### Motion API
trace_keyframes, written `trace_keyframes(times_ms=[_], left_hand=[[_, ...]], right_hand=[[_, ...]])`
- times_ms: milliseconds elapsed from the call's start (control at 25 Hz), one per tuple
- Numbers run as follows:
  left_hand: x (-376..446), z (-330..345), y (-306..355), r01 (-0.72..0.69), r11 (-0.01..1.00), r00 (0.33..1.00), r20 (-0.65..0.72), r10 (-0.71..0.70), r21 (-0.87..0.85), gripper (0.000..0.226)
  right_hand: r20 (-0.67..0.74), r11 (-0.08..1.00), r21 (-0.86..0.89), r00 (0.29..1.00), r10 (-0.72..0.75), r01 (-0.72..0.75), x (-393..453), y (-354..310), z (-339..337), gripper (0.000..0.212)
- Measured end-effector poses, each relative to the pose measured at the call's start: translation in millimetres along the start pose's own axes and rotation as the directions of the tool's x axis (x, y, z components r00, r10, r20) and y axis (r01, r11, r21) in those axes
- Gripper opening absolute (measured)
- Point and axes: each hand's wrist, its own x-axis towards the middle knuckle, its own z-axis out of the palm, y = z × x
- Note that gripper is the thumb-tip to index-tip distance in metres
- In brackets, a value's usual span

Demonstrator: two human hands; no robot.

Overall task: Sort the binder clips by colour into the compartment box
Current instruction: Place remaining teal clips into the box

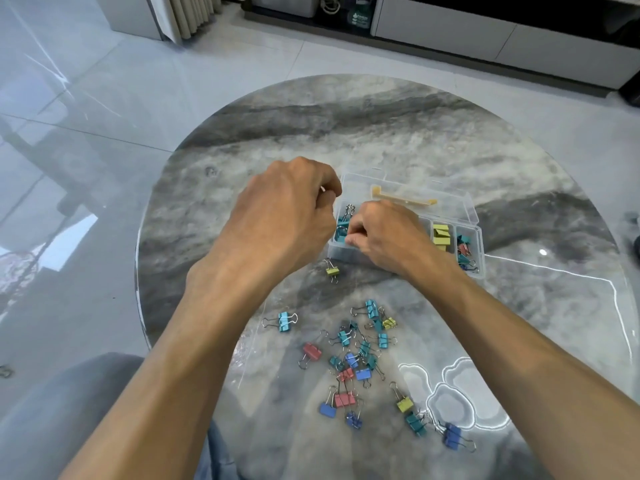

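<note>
Hovering at the box's (464,206) left end, the left hand (287,216) is fisted, a glint of wire at its fingers, contents unclear; right hand (384,237) curls over the teal compartment, grip hidden; yellow clips (441,235) sit sorted; loose clips (356,362) litter the surface (450,140).

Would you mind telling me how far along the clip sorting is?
Early on. The compartment box holds some teal clips and yellow clips. Both the left hand and right hand work at the teal compartment. Most loose clips remain on the table.
</note>
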Motion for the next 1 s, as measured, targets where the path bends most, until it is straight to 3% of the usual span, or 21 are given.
trace_keyframes(times_ms=[80,160,280,400,480,600,680,760,920,1000], left_hand=[[-2,1,1,0.000,1.000,1.000,-0.001,0.000,0.005,0.024],[-1,-1,1,0.004,1.000,1.000,-0.007,-0.004,0.009,0.025],[0,1,2,0.007,1.000,1.000,0.029,-0.008,0.019,0.035],[-2,3,2,-0.010,1.000,0.998,0.056,0.009,0.018,0.034],[-4,1,-2,-0.014,1.000,0.999,0.040,0.013,0.009,0.032],[-4,0,-3,-0.057,0.998,0.992,0.111,0.055,0.019,0.033],[-3,9,-1,-0.114,0.993,0.959,0.263,0.104,0.024,0.031],[-4,20,6,-0.128,0.985,0.922,0.353,0.162,-0.118,0.031],[-10,41,14,0.027,0.878,0.919,0.357,0.166,-0.478,0.034],[-16,49,20,0.165,0.748,0.873,0.448,0.193,-0.643,0.021]], right_hand=[[-0.137,0.999,-0.009,0.990,0.044,-0.046,-9,-5,-1,0.012],[-0.229,0.995,0.096,0.972,0.060,-0.039,-33,-20,6,0.014],[0.026,0.932,0.364,1.000,-0.003,-0.006,-72,-63,32,0.024],[0.269,0.975,0.222,0.963,-0.035,-0.027,-75,-94,68,0.025],[0.309,0.980,0.193,0.946,-0.102,0.042,-70,-98,74,0.013],[0.228,0.919,0.394,0.971,-0.072,-0.024,-74,-74,41,0.013],[0.175,0.741,0.663,0.984,-0.016,-0.106,-81,-50,7,0.012],[0.125,0.515,0.851,0.992,-0.010,-0.102,-94,-23,-19,0.015],[0.037,0.125,0.991,0.997,0.062,-0.045,-120,13,-45,0.020],[-0.006,0.033,0.999,0.998,0.067,0.004,-121,16,-59,0.026]])
